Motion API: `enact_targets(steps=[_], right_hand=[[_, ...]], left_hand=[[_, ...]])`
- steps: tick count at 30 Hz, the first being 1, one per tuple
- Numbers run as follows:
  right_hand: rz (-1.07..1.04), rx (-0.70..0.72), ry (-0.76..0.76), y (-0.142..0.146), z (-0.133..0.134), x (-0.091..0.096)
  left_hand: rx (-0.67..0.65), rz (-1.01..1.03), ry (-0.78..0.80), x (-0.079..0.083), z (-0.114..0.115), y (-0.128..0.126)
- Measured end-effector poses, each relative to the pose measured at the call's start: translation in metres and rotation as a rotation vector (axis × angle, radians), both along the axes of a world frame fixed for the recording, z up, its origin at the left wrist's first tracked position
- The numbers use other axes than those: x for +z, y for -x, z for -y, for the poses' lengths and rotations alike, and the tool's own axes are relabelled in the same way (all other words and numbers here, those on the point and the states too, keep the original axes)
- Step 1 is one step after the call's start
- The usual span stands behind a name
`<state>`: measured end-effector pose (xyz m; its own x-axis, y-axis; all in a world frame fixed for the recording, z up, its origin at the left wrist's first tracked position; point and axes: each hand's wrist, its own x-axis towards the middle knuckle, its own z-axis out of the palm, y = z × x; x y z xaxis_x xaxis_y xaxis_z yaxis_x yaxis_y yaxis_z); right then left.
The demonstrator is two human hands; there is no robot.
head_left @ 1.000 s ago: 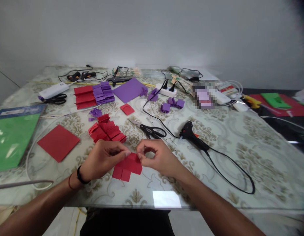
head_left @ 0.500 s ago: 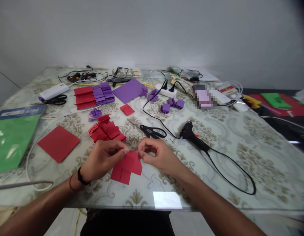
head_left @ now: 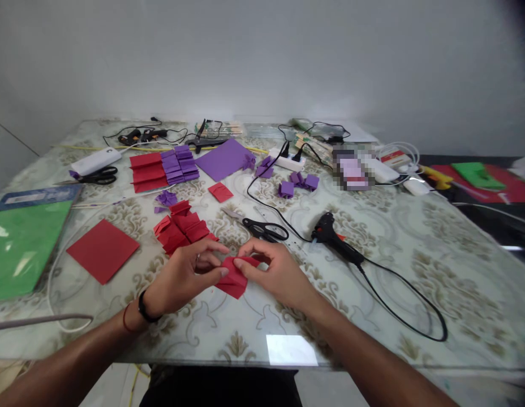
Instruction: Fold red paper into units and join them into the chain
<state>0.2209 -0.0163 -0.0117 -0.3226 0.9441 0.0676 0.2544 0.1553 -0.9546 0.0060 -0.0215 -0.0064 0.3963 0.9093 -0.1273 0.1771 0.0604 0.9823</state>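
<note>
A folded piece of red paper (head_left: 236, 282) is held between my two hands near the front of the table. My left hand (head_left: 188, 273) pinches its left edge between thumb and fingers. On its upper right, the thumb and fingers of my right hand (head_left: 273, 268) are closed over the paper, hiding part of it. Just beyond my left hand lie several folded red paper pieces (head_left: 185, 226). Black-handled scissors (head_left: 262, 228) rest a little beyond my right hand. A flat red paper square (head_left: 103, 250) lies to the left.
A black glue gun (head_left: 336, 240) with a looping cord lies on the right. Green paper in a plastic pack (head_left: 29, 243) is at the left. Farther back are folded purple pieces (head_left: 180, 164), a purple sheet (head_left: 226, 160), a white power strip (head_left: 290, 159) and a phone (head_left: 351, 169).
The red paper has been turned and gathered into a smaller shape, its lower flaps out of sight. My right hand has shifted onto it from its right edge.
</note>
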Motion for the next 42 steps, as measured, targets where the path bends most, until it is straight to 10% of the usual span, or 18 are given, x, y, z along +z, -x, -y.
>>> enact_targets(steps=[16, 42], right_hand=[[-0.239, 0.032, -0.034, -0.005, 0.004, 0.005], [0.021, -0.023, -0.102, 0.001, 0.008, 0.007]], left_hand=[[0.101, 0.1, -0.277, 0.008, 0.002, 0.0], [0.031, -0.198, -0.289, 0.014, 0.0, 0.003]])
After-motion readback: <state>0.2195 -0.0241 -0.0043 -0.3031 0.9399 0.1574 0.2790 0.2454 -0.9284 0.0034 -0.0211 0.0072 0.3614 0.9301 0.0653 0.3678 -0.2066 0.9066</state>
